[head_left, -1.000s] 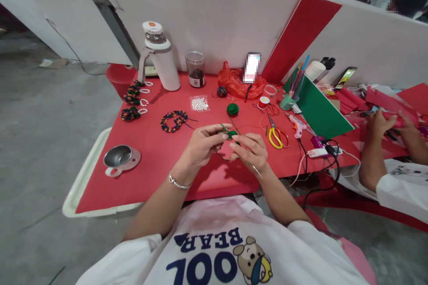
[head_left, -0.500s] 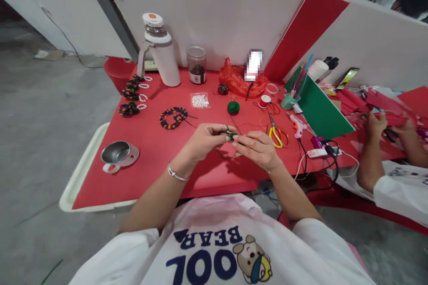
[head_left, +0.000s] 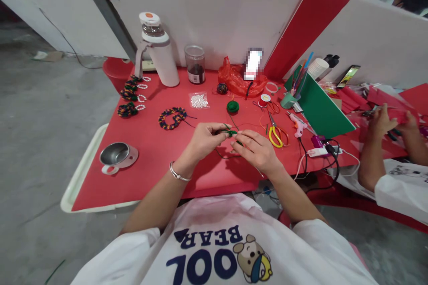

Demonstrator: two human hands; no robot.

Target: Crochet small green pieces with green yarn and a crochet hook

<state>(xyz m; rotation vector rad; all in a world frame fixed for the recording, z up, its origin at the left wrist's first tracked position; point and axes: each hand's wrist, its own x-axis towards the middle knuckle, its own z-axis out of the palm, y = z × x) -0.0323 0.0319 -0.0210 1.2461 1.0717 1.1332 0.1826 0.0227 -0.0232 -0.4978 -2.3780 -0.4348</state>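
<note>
A small piece of green yarn work (head_left: 231, 133) is pinched between the thumb and fingers of my left hand (head_left: 206, 139), with a strand running over the fingers. My right hand (head_left: 257, 149) closes in from the other side, fingertips touching the work. It grips what looks like a crochet hook, whose thin pale shaft (head_left: 259, 172) pokes out below the palm; its tip is hidden. A green yarn ball (head_left: 232, 107) lies just beyond the hands, its strand leading toward them. Left of it rests a multicoloured crocheted loop (head_left: 171, 118).
Yellow-handled scissors (head_left: 275, 136), a pink glue gun (head_left: 297, 125) and a power strip (head_left: 323, 151) lie to the right. A metal cup (head_left: 119, 156), a white flask (head_left: 163, 60) and a bag of white beads (head_left: 199, 100) stand left and behind. A co-worker's hands (head_left: 384, 120) are far right.
My right hand has turned slightly, and the hook's shaft has swung left and down. The strand over my left fingers lies lower. The green work has shifted a little.
</note>
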